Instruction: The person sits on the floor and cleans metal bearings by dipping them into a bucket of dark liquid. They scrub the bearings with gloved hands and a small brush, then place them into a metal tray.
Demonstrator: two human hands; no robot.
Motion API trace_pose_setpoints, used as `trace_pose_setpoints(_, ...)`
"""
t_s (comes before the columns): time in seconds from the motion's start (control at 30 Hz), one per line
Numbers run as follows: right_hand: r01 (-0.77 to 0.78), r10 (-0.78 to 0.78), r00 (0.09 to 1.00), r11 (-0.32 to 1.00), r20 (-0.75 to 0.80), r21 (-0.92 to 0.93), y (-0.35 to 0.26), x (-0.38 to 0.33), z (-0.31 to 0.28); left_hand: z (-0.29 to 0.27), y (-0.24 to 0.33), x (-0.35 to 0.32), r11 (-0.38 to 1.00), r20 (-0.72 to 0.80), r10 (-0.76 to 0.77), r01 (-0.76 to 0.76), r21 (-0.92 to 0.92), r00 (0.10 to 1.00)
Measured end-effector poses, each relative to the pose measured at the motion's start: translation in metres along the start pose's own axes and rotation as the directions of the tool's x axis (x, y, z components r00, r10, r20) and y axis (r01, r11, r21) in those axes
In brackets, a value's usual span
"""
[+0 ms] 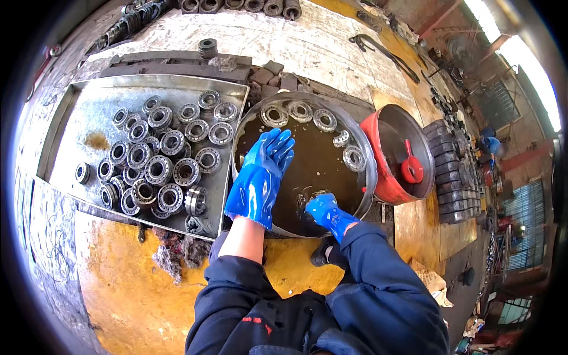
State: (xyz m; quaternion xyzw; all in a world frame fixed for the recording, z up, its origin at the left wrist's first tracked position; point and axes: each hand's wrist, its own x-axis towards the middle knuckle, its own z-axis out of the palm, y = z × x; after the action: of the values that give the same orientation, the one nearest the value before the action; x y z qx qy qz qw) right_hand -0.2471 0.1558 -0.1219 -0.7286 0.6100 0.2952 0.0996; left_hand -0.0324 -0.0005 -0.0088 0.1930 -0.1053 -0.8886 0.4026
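Observation:
A wide round metal tub [368, 177] of murky brown liquid stands before me. My left hand [267, 160], in a long blue rubber glove, hovers over its left part, fingers stretched out and nothing visible in them. My right hand [328, 214], gloved in blue too, reaches down at the tub's near side. Its fingertips dip into the liquid, where the surface is disturbed, so what they may hold is hidden. Along the far inner wall lie several roller bearings [300, 111], partly in the liquid. Another bearing [354, 158] rests by the right wall.
Left of the tub, a shallow metal tray [77, 112] carries many greasy bearings [158, 170]. A red drum [387, 183] with a red ladle [412, 168] inside stands at the right. Beyond it are stacked dark rings [452, 177]. Dirty rags [177, 254] lie below the tray.

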Motion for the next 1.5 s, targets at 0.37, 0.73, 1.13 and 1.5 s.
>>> trace_pose_setpoints(0.37,0.072,-0.057,0.99,0.991,0.131,-0.109,0.002,-0.003,0.005,0.006,0.005,-0.015,0.992,0.122,0.092,-0.102,0.081,0.988)
trace_pose_setpoints(0.73,-0.268,0.255,0.963,0.898,0.083,0.35,0.004,-0.016,0.006,0.001,0.006,-0.028,0.984,0.192,0.162,-0.173,0.041,0.968)
trace_pose_setpoints(1.13,-0.129,0.267,0.956,0.762,-0.126,0.635,0.027,-0.032,0.04,0.004,0.006,-0.017,0.983,0.137,0.151,-0.163,0.082,0.979)
trace_pose_setpoints(1.5,-0.252,0.203,0.965,0.895,0.167,0.369,0.019,-0.019,-0.012,-0.013,0.001,-0.003,0.987,0.146,0.156,-0.158,0.005,0.977)
